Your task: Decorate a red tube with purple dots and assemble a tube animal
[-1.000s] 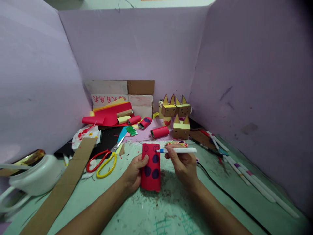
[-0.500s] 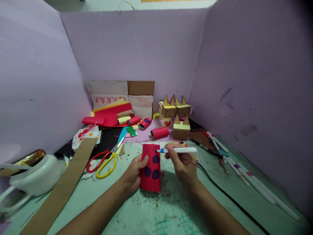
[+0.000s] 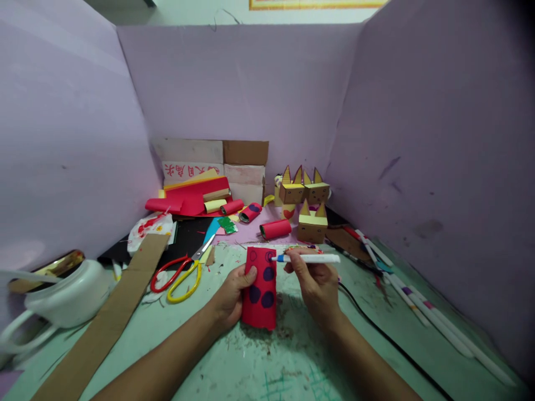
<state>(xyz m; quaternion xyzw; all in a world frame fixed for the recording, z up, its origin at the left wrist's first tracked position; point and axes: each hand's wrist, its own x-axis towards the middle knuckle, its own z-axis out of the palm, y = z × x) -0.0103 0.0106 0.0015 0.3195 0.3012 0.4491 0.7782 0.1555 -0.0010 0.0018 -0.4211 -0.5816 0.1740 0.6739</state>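
My left hand (image 3: pixel 232 296) is closed around the left side of a red paper tube (image 3: pixel 259 314), its thumb on the front. Several filled purple dots mark the tube, with two ring outlines near its top. A white marker (image 3: pixel 320 258) with a blue collar lies in the pinch of my right hand (image 3: pixel 314 284). Its tip touches the tube at the upper right ring, which is partly coloured in. Behind the hands lie a plain red tube (image 3: pixel 276 229) and a red tube with purple spots (image 3: pixel 250 213).
Scissors (image 3: pixel 184 278) with red and yellow handles lie left of my hands, beside a long cardboard strip (image 3: pixel 112 312) and a white watering can (image 3: pixel 67 295). Cardboard cat-eared boxes (image 3: pixel 312 229) stand behind. Several white sticks (image 3: pixel 447 328) and a black cable (image 3: pixel 388 340) are at right.
The marker tip has stayed at the upper right ring, where more colour or line now shows. The whole view has shifted slightly, moving everything a little to the right.
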